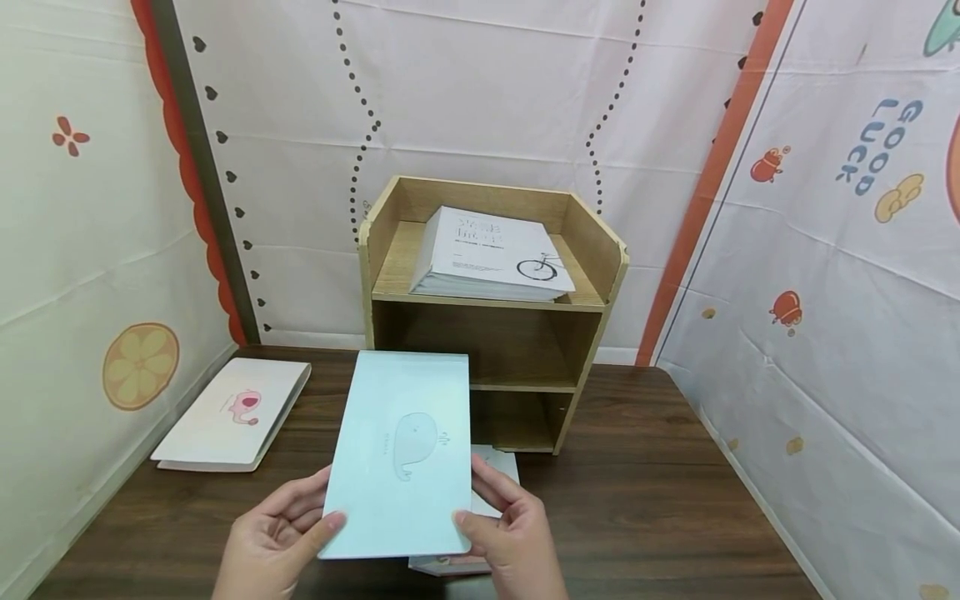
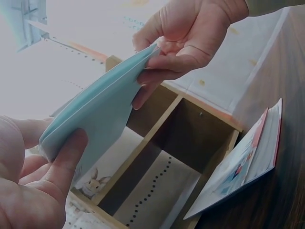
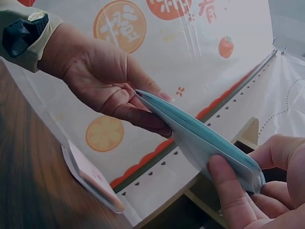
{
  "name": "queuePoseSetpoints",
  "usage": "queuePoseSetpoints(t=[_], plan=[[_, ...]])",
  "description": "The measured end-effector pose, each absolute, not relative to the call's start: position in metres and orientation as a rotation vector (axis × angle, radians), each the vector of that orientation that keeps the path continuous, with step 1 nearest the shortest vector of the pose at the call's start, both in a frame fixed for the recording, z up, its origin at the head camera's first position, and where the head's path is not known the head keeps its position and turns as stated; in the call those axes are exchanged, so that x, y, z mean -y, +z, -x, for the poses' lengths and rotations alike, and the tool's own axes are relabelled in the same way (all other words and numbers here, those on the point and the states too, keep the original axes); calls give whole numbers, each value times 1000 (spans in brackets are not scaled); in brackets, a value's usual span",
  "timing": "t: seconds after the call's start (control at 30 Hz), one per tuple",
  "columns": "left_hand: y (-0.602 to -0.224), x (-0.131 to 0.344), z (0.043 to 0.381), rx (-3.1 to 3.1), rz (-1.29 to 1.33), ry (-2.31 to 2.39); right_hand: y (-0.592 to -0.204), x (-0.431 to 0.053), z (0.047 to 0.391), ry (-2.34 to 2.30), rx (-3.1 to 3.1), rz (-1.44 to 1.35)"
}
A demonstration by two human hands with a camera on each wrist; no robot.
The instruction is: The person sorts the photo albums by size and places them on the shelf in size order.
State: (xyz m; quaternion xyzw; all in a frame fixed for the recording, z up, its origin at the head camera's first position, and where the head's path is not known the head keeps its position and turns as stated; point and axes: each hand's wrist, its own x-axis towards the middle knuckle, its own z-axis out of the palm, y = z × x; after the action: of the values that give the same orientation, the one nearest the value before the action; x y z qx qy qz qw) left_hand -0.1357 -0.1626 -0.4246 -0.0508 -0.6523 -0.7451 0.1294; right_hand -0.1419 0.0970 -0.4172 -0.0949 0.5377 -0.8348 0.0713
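Observation:
Between both hands a light-blue notebook (image 1: 390, 467) with a whale drawing on its cover is held up, tilted, over the table in front of the shelf. The left hand (image 1: 277, 533) pinches its lower left edge, thumb on the cover and fingers underneath. At the lower right edge, the right hand (image 1: 517, 533) grips it the same way. Both wrist views show the notebook closed, its page edges (image 3: 200, 126) turned toward the hands. Below it, a thick book (image 2: 233, 167) lies on the table, largely hidden by the notebook in the head view.
A wooden shelf (image 1: 592, 367) stands at the back centre, with a stack of white books (image 1: 487, 250) on its top level. To the left lies a white notebook (image 1: 217, 417) with a pink elephant. Printed cloth (image 1: 817, 250) encloses the dark wooden table (image 1: 645, 500).

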Motion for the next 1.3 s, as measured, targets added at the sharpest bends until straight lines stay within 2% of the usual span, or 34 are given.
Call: queuePoseSetpoints(t=[0.7,0.93,1.3], plan=[[-414,146,138,1983,187,-2146,-415,-114,140,-2529,-1657,279],[-410,141,142,2049,118,-2146,-416,-118,142,-2559,-1681,260],[-413,136,153,2013,211,-2166,-414,-121,151,-2568,-1665,168]])
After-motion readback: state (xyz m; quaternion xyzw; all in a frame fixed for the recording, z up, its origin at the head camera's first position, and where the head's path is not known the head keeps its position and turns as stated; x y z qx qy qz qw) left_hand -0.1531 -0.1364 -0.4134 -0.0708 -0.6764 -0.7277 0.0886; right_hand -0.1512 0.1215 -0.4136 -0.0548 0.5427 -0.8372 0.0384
